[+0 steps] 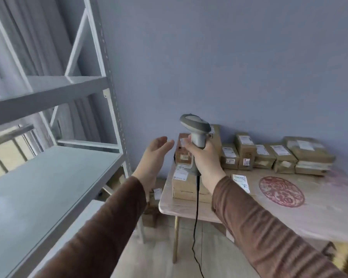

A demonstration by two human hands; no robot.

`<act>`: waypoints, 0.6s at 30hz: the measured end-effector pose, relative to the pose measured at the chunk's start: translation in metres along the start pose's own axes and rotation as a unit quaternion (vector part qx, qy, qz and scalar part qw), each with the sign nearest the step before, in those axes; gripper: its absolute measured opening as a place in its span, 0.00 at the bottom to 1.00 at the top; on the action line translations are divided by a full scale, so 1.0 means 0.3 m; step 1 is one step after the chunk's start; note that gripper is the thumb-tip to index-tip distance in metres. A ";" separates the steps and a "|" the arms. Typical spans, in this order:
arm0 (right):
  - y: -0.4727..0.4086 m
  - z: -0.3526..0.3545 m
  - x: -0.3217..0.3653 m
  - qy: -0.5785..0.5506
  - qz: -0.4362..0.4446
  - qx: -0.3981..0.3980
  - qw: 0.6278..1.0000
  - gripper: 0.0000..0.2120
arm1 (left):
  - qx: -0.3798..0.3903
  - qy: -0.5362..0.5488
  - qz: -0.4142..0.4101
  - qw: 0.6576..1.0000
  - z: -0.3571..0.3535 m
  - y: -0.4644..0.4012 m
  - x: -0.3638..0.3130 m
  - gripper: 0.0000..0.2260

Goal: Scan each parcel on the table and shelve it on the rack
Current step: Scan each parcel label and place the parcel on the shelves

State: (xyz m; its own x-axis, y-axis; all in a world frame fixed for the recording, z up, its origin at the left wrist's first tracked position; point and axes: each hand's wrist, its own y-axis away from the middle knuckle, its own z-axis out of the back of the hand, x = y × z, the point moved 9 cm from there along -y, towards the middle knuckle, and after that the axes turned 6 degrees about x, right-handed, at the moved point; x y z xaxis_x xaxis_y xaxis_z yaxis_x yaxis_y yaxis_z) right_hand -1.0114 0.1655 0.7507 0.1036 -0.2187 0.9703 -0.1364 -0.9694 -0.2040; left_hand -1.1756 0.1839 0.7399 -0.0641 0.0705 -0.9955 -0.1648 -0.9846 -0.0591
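My right hand [204, 159] grips the handle of a grey barcode scanner [196, 127], held upright above the table's left end, its black cable hanging down. My left hand [155, 155] is open and empty, palm turned right, just left of a small brown parcel [182, 153] standing on a larger flat carton [186, 186]. Several more brown parcels [277, 155] with white labels line the wall along the back of the wooden table [189, 209]. The grey metal rack [54, 177] stands at left, its visible shelves bare.
A red round paper-cut design [281, 191] and a loose white label [241, 182] lie on the table. More cartons sit on the floor beneath the table's left corner [155, 199]. A blue wall is behind; curtains hang behind the rack.
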 end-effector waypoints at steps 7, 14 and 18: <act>-0.078 0.505 -0.183 0.020 -0.064 -0.064 0.996 0.08 | 0.054 -0.012 0.064 0.996 -0.470 -0.196 0.214 0.20; -0.198 0.940 -0.412 0.052 -0.129 -0.091 0.986 0.15 | 0.071 -0.022 0.126 0.989 -0.866 -0.377 0.444 0.23; -0.239 1.121 -0.564 0.059 -0.173 -0.104 0.978 0.12 | 0.072 -0.027 0.172 0.982 -0.995 -0.454 0.613 0.23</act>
State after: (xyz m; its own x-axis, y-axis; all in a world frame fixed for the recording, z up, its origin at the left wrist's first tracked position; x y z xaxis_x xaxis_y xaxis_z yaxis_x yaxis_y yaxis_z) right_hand -0.6877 0.2346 0.5572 0.0673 0.1442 0.9873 -0.3126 -0.9366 0.1581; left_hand -0.8711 0.2830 0.5425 -0.1913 -0.2504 -0.9490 -0.2617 -0.9189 0.2952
